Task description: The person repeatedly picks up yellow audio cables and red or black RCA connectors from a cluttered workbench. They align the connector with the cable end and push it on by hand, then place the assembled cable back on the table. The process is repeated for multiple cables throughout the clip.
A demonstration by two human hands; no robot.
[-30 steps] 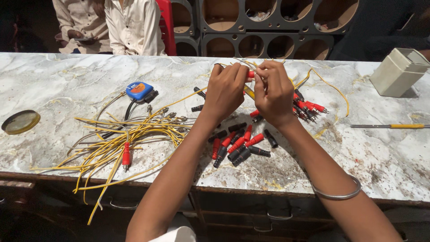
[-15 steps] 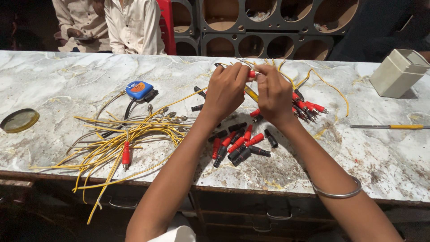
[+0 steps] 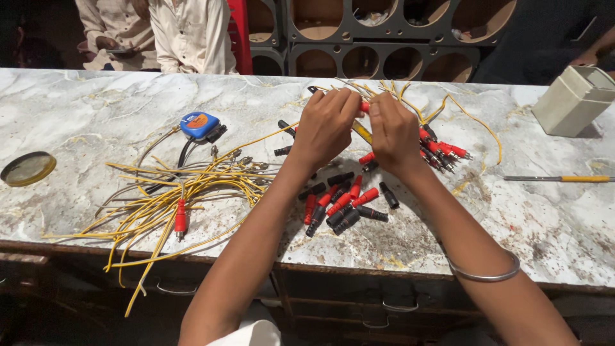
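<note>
From the head camera, the left hand [image 3: 327, 128] and right hand [image 3: 392, 131] meet over the marble bench [image 3: 96, 115], fingers pinched on a red plug [image 3: 363, 107] and its yellow wire [image 3: 362, 132]. This looks like fitting the plug; seating it calls for a steady push. The plug is small, slim and bright red.

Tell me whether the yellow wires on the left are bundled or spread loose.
Spread loose: the yellow wires sprawl in a tangle across the marble table, some ends hanging over its front edge, with no visible tie.
</note>
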